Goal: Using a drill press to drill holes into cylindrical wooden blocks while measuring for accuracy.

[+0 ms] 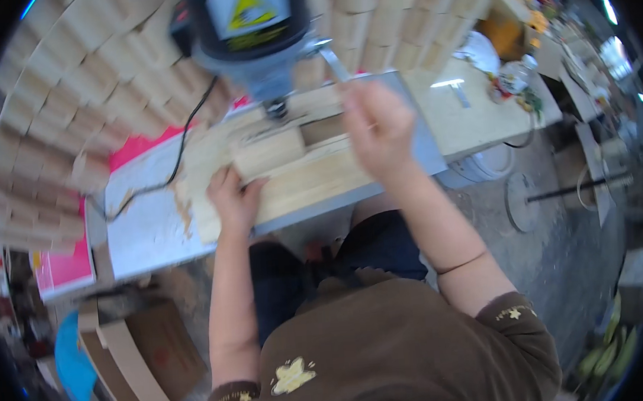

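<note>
Drilling seems in hand: the right hand has its grip closed, apparently on the lever; the left hand touches the wooden block by the chuck, near the front edge of the table, its clasp unclear. Lowering calls for a steady block.

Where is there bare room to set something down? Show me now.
Free: the front of the cream tabletop, right of the gray board; the front-left of the white paper, between the cable and the paper's front edge. Crowded: beneath the drill, around the wood block, left hand and right hand.
</note>
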Action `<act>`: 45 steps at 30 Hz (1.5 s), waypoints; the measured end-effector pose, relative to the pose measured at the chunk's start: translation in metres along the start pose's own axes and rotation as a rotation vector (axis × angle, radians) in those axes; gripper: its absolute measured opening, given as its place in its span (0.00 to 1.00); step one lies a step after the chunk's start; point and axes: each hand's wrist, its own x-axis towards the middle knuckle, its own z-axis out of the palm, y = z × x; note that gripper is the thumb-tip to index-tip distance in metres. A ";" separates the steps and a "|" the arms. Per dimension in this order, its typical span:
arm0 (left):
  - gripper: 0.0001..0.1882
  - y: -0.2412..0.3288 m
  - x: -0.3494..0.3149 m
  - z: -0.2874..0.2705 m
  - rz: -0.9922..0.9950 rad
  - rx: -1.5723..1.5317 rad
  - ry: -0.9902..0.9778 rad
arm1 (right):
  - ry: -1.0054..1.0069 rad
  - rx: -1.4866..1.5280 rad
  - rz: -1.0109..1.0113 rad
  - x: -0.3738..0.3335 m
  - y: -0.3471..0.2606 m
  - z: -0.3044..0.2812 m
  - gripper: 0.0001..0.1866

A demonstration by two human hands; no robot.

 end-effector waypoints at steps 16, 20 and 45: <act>0.19 0.000 -0.008 -0.009 -0.155 -0.003 -0.078 | 0.005 -0.005 -0.116 -0.006 0.010 0.009 0.02; 0.17 0.002 -0.008 -0.004 -0.055 0.011 0.005 | 0.028 -0.094 -0.103 0.072 -0.006 0.001 0.13; 0.27 0.034 -0.004 0.023 -0.199 0.090 -0.089 | -0.126 0.148 0.177 0.017 -0.012 -0.007 0.06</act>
